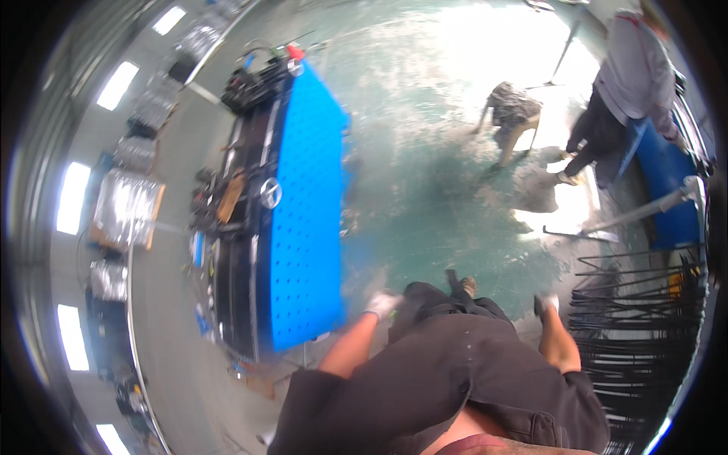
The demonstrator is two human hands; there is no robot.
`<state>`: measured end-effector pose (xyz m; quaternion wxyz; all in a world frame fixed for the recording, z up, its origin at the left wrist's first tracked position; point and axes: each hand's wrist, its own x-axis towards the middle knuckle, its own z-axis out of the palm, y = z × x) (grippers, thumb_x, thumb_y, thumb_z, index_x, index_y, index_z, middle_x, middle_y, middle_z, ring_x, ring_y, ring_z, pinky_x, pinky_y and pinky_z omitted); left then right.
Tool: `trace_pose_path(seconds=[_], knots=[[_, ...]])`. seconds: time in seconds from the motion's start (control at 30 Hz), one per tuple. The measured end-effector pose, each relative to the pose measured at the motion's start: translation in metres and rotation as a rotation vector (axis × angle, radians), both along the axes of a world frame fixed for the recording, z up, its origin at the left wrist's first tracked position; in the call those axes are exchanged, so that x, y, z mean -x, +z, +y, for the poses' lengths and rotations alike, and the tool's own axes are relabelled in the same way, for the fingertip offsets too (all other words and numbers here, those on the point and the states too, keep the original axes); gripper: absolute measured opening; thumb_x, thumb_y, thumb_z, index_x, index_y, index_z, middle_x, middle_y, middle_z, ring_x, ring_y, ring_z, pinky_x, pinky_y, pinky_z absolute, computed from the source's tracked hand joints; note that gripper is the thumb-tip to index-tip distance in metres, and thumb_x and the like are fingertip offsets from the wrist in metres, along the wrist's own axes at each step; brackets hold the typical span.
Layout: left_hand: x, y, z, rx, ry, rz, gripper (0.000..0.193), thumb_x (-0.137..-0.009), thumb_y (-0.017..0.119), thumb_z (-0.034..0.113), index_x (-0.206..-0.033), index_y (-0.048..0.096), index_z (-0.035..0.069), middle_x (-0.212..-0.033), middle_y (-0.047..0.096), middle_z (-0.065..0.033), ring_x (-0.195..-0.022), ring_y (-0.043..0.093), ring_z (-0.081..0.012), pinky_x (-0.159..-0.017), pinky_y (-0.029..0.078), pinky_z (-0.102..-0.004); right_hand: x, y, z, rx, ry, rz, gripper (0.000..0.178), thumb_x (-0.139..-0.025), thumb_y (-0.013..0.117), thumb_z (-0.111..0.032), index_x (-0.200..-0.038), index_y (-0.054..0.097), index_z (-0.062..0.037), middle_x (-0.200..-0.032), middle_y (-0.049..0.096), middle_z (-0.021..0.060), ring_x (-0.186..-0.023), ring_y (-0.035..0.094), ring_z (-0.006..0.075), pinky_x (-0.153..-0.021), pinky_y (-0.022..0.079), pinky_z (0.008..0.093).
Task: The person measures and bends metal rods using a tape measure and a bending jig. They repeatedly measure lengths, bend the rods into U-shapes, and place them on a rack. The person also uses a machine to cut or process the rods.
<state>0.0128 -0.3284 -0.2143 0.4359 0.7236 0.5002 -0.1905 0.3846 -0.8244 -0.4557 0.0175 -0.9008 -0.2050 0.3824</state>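
My left hand (383,303), in a whitish glove, hangs beside my body near the blue perforated panel of a machine bench (307,220). Motion smears its fingers, and I make out nothing in it. On the other side, my right hand (549,304) wears a similar glove and hangs low, close to a rack of thin black rods (629,326). A dark patch shows along its inner edge; whether that is part of the glove or something held, I cannot tell.
A stool with a dark cover (514,106) stands ahead on the worn green floor (425,152). At the far right a person in a light jacket (633,68) stands by a blue panel (667,182). A metal stand (644,208) juts out there. Wrapped pallets (127,205) line the left.
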Motion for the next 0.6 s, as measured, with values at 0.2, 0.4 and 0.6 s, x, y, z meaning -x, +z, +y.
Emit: trace_pose_path(seconds=[0.2,0.4,0.6], knots=[[0.003,-0.099,0.038,-0.004,0.083,-0.01,0.032,-0.1,0.064,0.031,-0.12,0.083,0.015,-0.118,0.081,-0.0183,-0.106,0.077,-0.036,-0.093,0.058,-0.0493,-0.123,0.174,0.305,-0.6,-0.58,0.099,0.034,-0.097,0.075,-0.028,-0.117,0.08,-0.0006,-0.098,0.081,0.0126,-0.086,0.076,0.0232,-0.08,0.06,0.0404],[-0.121,-0.111,0.173,0.126,0.264,-0.104,0.03,-0.093,0.077,0.032,-0.095,0.081,0.002,-0.095,0.079,-0.0157,-0.092,0.075,-0.028,-0.086,0.058,-0.045,-0.193,0.146,0.417,-0.612,-0.421,0.002,0.042,-0.094,0.077,-0.032,-0.126,0.08,-0.0058,-0.12,0.082,0.0158,-0.112,0.078,0.0306,-0.103,0.059,0.0411],[-0.182,-0.153,0.358,-0.386,-0.77,-0.191,0.03,-0.091,0.074,0.027,-0.103,0.081,0.0,-0.103,0.081,-0.0182,-0.095,0.077,-0.0327,-0.088,0.06,-0.0437,-0.202,0.106,0.419,-0.122,-0.29,0.186,0.047,-0.101,0.057,-0.044,-0.083,0.077,-0.0063,-0.077,0.077,0.014,-0.066,0.075,0.023,-0.061,0.057,0.0398]])
